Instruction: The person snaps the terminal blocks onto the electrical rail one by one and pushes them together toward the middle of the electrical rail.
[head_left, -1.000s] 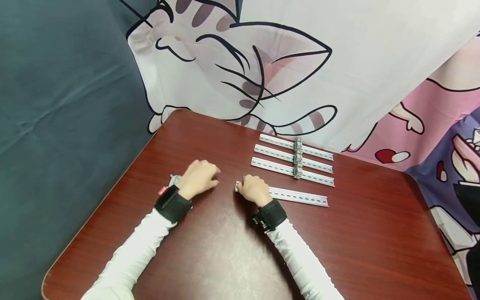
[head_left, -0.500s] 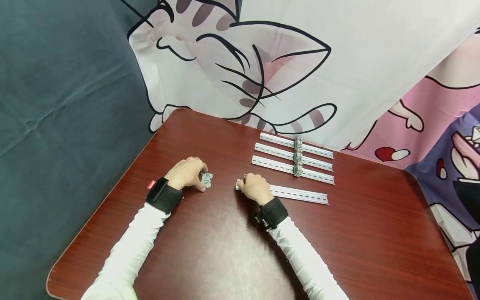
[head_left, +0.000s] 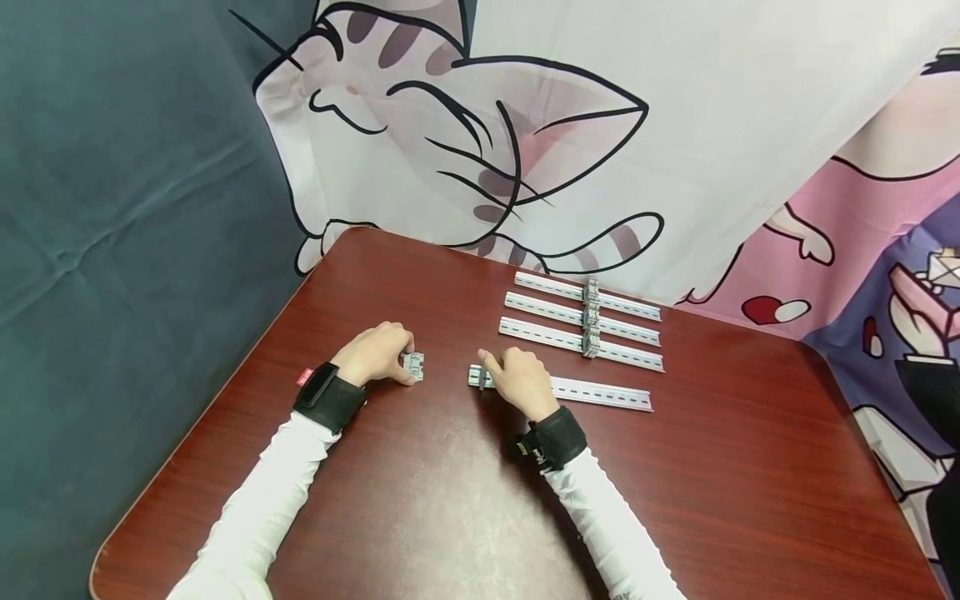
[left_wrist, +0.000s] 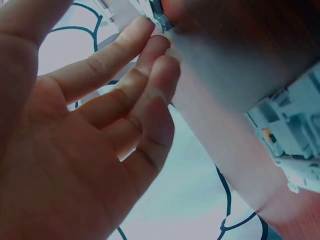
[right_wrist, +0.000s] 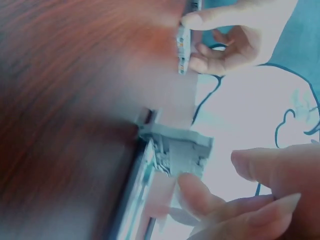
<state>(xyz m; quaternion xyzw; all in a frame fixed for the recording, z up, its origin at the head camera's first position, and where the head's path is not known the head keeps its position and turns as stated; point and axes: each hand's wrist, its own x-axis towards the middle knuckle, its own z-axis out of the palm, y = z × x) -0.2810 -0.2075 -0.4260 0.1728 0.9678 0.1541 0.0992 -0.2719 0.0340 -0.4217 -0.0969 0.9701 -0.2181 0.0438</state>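
At the table's left, my left hand [head_left: 372, 354] pinches a grey terminal block [head_left: 413, 367] between thumb and fingers; the right wrist view shows this terminal block [right_wrist: 183, 50] edge-on. My right hand [head_left: 523, 383] is over a slotted metal DIN rail [head_left: 603, 393], thumb spread away from the fingers. A thin grey clip-on block [head_left: 482, 379] stands across the rail near its left end. In the right wrist view a fingertip lies close to that block [right_wrist: 182, 150]; I cannot tell whether they touch. Another grey block [left_wrist: 292, 130] lies beside the left palm in the left wrist view.
Three more DIN rails [head_left: 543, 330] lie parallel behind, near the back edge. A row of grey terminal blocks [head_left: 591, 318] sits across them. The brown table [head_left: 450, 492] meets a cat-print curtain [head_left: 570, 167] at the back.
My left hand has drawn back left and holds a terminal block now visible at its fingertips. My right thumb and fingers have opened from the clip-on block, uncovering it on the rail.
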